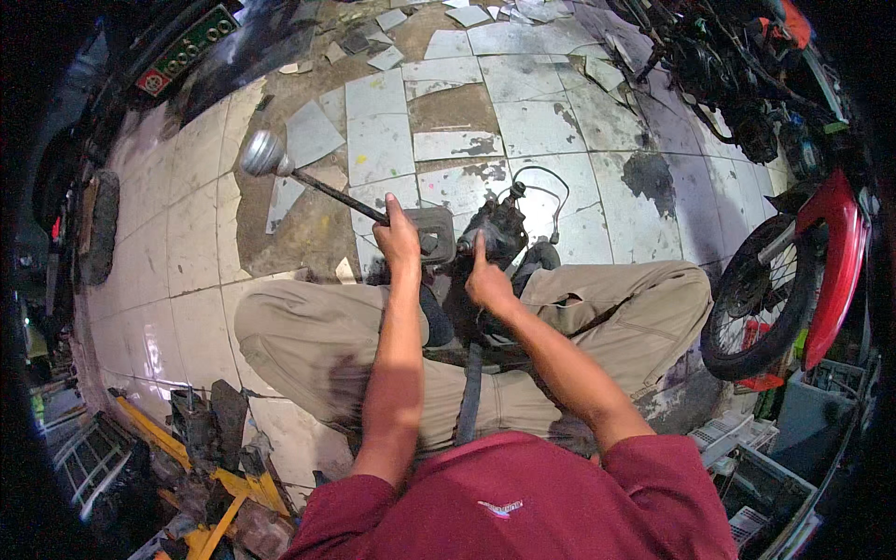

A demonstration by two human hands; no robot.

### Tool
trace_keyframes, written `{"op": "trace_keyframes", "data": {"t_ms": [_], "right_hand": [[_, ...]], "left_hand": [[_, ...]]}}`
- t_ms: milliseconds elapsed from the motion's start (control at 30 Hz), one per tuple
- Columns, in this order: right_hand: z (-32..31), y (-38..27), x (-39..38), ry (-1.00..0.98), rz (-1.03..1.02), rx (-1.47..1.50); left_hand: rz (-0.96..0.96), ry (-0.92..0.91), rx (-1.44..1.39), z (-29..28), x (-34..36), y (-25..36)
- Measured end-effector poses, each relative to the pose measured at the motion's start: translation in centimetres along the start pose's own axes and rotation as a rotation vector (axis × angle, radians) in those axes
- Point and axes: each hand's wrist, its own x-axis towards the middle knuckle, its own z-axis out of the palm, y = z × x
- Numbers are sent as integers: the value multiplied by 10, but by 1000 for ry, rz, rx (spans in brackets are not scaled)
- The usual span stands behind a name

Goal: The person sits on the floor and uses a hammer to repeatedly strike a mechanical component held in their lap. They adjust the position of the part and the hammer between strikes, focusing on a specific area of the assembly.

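My left hand is wrapped round a dark rod, its index finger stretched out. At the rod's far end, up and to the left, is a rounded silver head; the exact kind of tool is unclear. My right hand is closed at the near side of a black mechanical part, index finger laid along it; the other fingers are partly hidden. A thin black cable loops from this part. Between the hands, a grey square tray-like piece lies on the floor, partly behind my left hand.
I sit cross-legged on a floor of worn, broken tiles. At right stands a motorcycle wheel beside a red fender. Plastic crates are at lower right. Yellow metal parts crowd the lower left. Loose tile pieces lie ahead.
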Motion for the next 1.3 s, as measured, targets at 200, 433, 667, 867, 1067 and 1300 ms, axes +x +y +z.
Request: {"op": "trace_keyframes", "data": {"t_ms": [200, 433, 667, 867, 1067, 1300], "right_hand": [[4, -7, -9, 12, -12, 47], [-10, 41, 41, -15, -19, 146], [-30, 33, 25, 115, -113, 98], [-14, 14, 8, 555, -162, 34], [-12, 18, 12, 682, -253, 163], [-4, 26, 21, 706, -206, 280]], "left_hand": [[-6, 45, 45, 4, -9, 10], [-15, -65, 50, 4, -4, 6], [21, 62, 82, 6, 2, 1], [-37, -24, 108, 5, -13, 23], [-38, -30, 70, 2, -11, 21], [-4, -6, 102, 5, -2, 6]]}}
